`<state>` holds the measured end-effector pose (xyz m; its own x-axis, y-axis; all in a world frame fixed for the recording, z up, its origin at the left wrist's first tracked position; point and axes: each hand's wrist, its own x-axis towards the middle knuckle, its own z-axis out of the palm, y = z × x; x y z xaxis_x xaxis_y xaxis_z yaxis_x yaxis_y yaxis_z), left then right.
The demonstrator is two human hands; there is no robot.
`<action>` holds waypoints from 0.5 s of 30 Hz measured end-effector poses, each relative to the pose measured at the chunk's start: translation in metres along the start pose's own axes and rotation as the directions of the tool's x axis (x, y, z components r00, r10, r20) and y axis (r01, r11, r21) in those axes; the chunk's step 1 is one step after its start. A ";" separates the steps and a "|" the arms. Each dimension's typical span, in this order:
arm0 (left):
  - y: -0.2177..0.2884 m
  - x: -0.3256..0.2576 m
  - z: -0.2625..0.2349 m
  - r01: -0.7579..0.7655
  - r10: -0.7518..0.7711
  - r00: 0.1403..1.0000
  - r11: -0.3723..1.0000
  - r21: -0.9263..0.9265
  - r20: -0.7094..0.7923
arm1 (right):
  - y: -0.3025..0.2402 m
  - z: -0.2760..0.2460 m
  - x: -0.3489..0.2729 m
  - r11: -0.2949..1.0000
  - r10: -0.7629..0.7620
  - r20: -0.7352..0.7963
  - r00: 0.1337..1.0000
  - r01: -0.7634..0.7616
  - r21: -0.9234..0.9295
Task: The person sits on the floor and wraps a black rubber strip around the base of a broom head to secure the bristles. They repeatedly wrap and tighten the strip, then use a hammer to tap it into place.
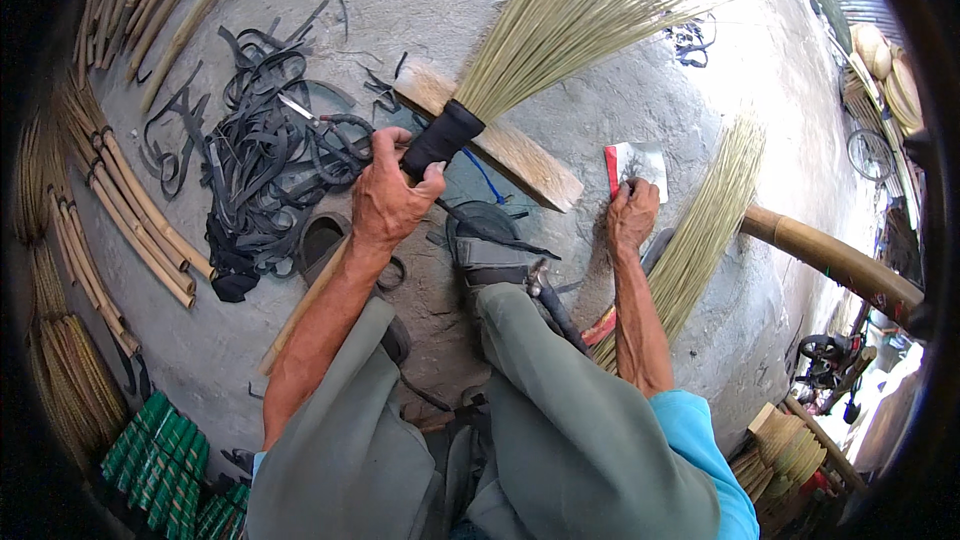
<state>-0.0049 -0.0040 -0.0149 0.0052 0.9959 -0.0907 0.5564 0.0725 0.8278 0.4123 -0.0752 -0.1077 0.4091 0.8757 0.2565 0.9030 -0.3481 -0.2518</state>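
My left hand [385, 185] is closed round the black-bound neck of a broom [440, 140], fingers and thumb on either side. Its pale straw bristles [560, 30] fan out toward the far side, and the bamboo handle [310, 305] slants back beside my left forearm. Under the binding lies a wooden block [535, 170]. My right hand [633, 215] is at a small red and white packet [648, 162] on the floor, its fingertips bunched together over dark bits there. What they pinch, if anything, is too small to tell.
Black rubber strips [255, 140] lie heaped at left with scissors [297, 108] on top. A hammer [550, 305] rests by my sandalled foot [490, 250]. Loose straw [710, 220] lies right, near a thick bamboo pole [830, 255]. Bundled bamboo sticks [130, 210] line the left.
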 end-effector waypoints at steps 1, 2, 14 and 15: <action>0.001 0.000 0.000 -0.003 0.003 1.000 1.000 0.003 -0.004 | 0.001 0.000 0.001 0.999 -0.028 0.014 1.000 0.028 -0.024; 0.002 0.000 -0.001 -0.006 0.006 1.000 1.000 0.007 -0.008 | 0.002 0.001 0.003 0.998 -0.044 0.034 0.998 0.045 -0.048; 0.003 -0.001 -0.001 0.039 -0.041 0.999 0.997 0.060 0.034 | 0.022 0.000 -0.003 0.995 0.001 0.044 0.999 -0.006 0.104; 0.003 -0.001 -0.001 0.035 -0.037 0.999 0.998 0.054 0.033 | 0.020 0.000 -0.003 0.992 0.011 0.029 1.000 -0.015 0.123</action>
<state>-0.0046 -0.0047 -0.0117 0.0122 0.9901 -0.1396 0.6000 0.1044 0.7932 0.4288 -0.0852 -0.1132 0.4154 0.8810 0.2265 0.8739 -0.3174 -0.3681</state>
